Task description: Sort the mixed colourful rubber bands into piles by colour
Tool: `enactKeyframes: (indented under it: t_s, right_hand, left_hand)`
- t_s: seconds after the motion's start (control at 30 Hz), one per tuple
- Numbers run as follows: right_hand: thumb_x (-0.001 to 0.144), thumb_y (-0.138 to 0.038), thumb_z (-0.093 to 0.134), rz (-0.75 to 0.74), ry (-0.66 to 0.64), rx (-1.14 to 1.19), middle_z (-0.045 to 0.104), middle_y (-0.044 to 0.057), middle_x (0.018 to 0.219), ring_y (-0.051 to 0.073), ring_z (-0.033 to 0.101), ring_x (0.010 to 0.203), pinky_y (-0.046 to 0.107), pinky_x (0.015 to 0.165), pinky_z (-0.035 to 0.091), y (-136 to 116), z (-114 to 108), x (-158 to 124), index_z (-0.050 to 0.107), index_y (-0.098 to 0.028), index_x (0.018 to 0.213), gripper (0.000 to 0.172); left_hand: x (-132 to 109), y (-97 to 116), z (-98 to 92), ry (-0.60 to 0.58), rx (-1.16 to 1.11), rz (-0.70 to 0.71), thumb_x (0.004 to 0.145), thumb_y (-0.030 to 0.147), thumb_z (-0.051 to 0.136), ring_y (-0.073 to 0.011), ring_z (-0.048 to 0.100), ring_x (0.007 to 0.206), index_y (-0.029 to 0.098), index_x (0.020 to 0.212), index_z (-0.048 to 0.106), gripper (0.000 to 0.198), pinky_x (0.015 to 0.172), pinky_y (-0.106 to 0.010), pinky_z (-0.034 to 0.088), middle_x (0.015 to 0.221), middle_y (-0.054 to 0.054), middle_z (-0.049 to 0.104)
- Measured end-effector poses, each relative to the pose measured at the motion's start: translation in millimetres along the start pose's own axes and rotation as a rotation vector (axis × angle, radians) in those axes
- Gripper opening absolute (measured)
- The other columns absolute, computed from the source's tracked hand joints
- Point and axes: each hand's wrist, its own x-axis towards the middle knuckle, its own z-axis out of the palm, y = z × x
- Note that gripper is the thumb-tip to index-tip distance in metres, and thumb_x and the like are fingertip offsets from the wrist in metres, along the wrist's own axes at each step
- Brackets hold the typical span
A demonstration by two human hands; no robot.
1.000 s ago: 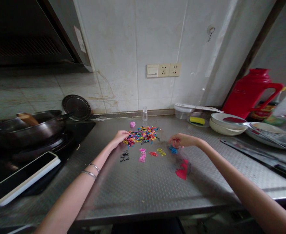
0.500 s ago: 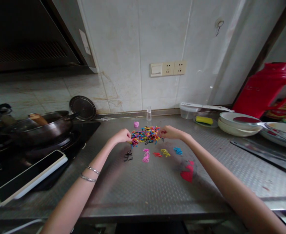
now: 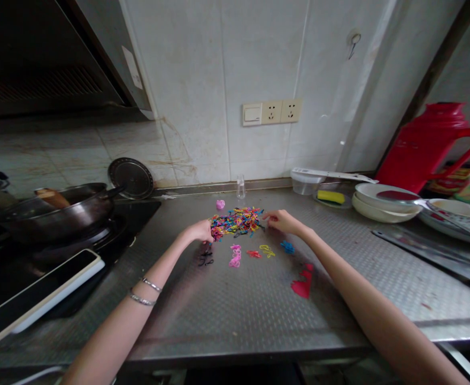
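The grip of the left hand (image 3: 200,231) sits at the left edge of a long, mixed heap of thin multicoloured rubber-band-like loops (image 3: 238,222), its fingers bent down against the loops; whether they pinch one or rest loosely, I cannot tell. The right hand (image 3: 280,221) is at the opposite end of the heap, fingers curled, with the index fingertip close to its right edge; I cannot tell whether anything is caught between finger and thumb. The heap lies on a grey, textured metal desk (image 3: 235,326), between the two hands. Nearer the person, sorted loops form a loose row: from left to right, a scatter of thin black loops (image 3: 206,260) just below the left hand, a longer cluster of pink loops (image 3: 235,258), a small bunch of orange-red loops (image 3: 253,254), a few yellow loops (image 3: 267,250) close beside it, and a compact clump of bright blue loops (image 3: 287,247) below the right hand. Below the blue ones is a flat, irregular red shape (image 3: 302,286). Behind the heap are a small, round pink bundle (image 3: 220,204) and, near the wall, a small upright clear bottle (image 3: 240,187). Two silvery bracelets (image 3: 142,298) circle the left forearm.
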Motion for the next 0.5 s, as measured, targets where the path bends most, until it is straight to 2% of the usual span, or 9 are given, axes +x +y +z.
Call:
enactKeyframes:
  t_s: [0.17,0.37,0.5]
  right_hand:
    - [0.067,-0.014,0.044,0.008,0.052,0.009,0.063,0.001,0.064,0.011,0.052,0.057,0.018,0.054,0.037,8.4,-2.2,-1.2,0.066,-0.015,0.092,0.033]
    - [0.068,-0.016,0.045,0.048,0.07,0.004,0.066,0.003,0.069,0.011,0.053,0.058,0.018,0.056,0.038,17.5,-3.1,-0.5,0.067,-0.015,0.09,0.031]
    - [0.067,-0.016,0.046,0.047,0.079,-0.004,0.064,0.002,0.067,0.011,0.052,0.057,0.018,0.056,0.038,24.7,-4.2,-0.3,0.067,-0.015,0.09,0.032]
  left_hand:
    - [-1.7,6.2,-1.8,-0.024,0.177,-0.025,0.052,0.009,0.055,-0.0081,0.042,0.042,0.012,0.044,0.056,0.009,0.043,-0.018,0.029,0.038,0.004,0.046]
    - [0.2,2.9,-6.7,-0.025,0.063,-0.01,0.053,0.013,0.056,-0.0077,0.04,0.044,0.011,0.047,0.059,0.007,0.045,-0.018,0.03,0.039,0.004,0.045]
    - [11.2,15.3,-4.2,-0.02,0.005,0.107,0.056,0.018,0.056,-0.0076,0.04,0.044,0.01,0.056,0.065,0.012,0.044,-0.019,0.029,0.043,0.003,0.049]
